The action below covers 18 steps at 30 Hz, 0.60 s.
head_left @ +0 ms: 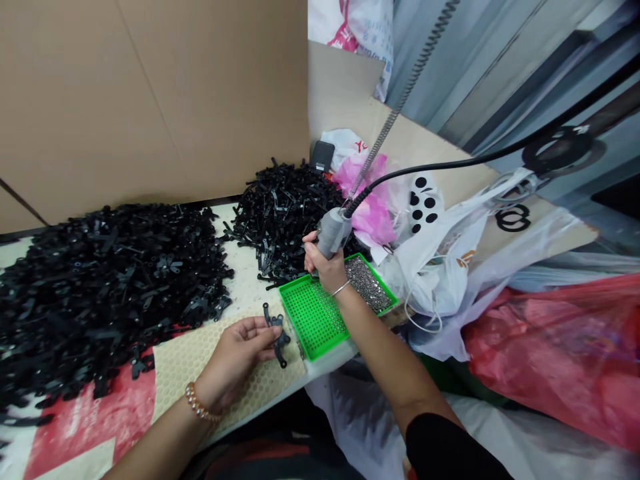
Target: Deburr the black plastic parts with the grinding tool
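My left hand (245, 350) pinches a small black bracket-like part (278, 331) with several arms, held over a honeycomb-patterned mat (190, 357). In my right hand (327, 267) is a grey electric screwdriver (334, 232), hung from a coiled spring and fed by a black cable. Its lower tip is hidden by the hand and sits above a green perforated tray (306, 337). Small silver screws (367, 283) are heaped at the tray's right end, and rows of them stand in the holes near its middle.
A large pile of black parts (110, 293) covers the left of the table, and another pile of black parts (285, 213) lies behind the tray. A cardboard wall (150, 100) stands at the back. Plastic bags (440, 280) and a red bag (560, 353) crowd the right side.
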### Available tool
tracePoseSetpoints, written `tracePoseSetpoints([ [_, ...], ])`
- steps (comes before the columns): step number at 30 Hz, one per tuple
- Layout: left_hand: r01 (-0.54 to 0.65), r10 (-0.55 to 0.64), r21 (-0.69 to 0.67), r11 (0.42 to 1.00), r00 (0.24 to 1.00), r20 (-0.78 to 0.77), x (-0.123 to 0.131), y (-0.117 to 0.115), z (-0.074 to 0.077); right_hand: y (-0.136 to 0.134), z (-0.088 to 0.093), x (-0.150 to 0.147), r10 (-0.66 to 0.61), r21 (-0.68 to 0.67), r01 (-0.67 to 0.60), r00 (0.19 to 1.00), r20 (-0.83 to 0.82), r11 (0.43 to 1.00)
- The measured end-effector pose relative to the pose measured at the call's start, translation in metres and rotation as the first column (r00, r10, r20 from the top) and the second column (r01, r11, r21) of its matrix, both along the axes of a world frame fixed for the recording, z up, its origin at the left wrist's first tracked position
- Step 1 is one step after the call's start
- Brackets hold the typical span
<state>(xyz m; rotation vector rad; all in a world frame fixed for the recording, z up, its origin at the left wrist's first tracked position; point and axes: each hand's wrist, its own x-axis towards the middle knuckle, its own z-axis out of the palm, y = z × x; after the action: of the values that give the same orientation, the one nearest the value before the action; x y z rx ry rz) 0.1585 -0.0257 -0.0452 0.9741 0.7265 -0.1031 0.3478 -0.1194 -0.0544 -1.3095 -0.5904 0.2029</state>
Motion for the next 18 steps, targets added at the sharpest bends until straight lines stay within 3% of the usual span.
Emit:
tracePoseSetpoints([
  [18,0.013,-0.013,-0.020,1.000,1.000,0.026,-0.0007,0.0011,-0.0027,-0.0016,0.0016,-0.0030,0.014,-0.033,-0.013,0.999,0.036,0.999],
])
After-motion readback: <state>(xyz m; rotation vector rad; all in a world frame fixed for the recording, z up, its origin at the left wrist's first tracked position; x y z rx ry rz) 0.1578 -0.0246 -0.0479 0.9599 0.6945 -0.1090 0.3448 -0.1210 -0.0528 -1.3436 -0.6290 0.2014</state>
